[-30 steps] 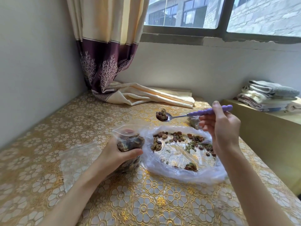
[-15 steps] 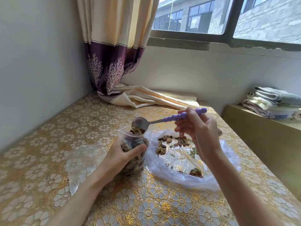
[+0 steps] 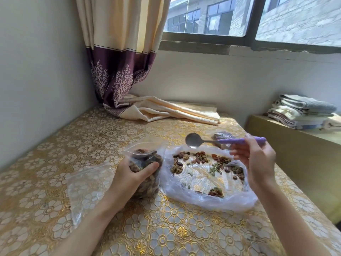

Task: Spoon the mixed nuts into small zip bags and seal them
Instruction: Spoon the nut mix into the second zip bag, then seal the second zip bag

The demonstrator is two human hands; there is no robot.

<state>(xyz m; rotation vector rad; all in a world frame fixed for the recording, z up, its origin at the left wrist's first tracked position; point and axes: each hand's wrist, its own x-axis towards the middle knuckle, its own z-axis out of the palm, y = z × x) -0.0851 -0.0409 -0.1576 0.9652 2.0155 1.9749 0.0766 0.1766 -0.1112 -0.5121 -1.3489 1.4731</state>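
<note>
My left hand (image 3: 129,179) grips a small zip bag (image 3: 145,163) that stands upright on the table, open at the top and nearly full of mixed nuts. My right hand (image 3: 258,163) holds a spoon (image 3: 193,140) by its purple handle; the metal bowl is empty and hangs above the far edge of a large clear plastic bag (image 3: 203,198) spread flat on the table. Loose mixed nuts (image 3: 201,159) lie scattered on that plastic. An empty zip bag (image 3: 86,189) lies flat to the left of my left forearm.
A filled zip bag (image 3: 221,136) lies behind the spoon at the table's far right. The gold floral tablecloth (image 3: 166,233) covers the table. A curtain (image 3: 156,111) trails onto the far edge. Folded towels (image 3: 302,111) sit on a lower ledge at right.
The spoon carried nuts from the big plastic to the small bag and tipped them in. Now it is empty and has swung back right, above the loose nuts.
</note>
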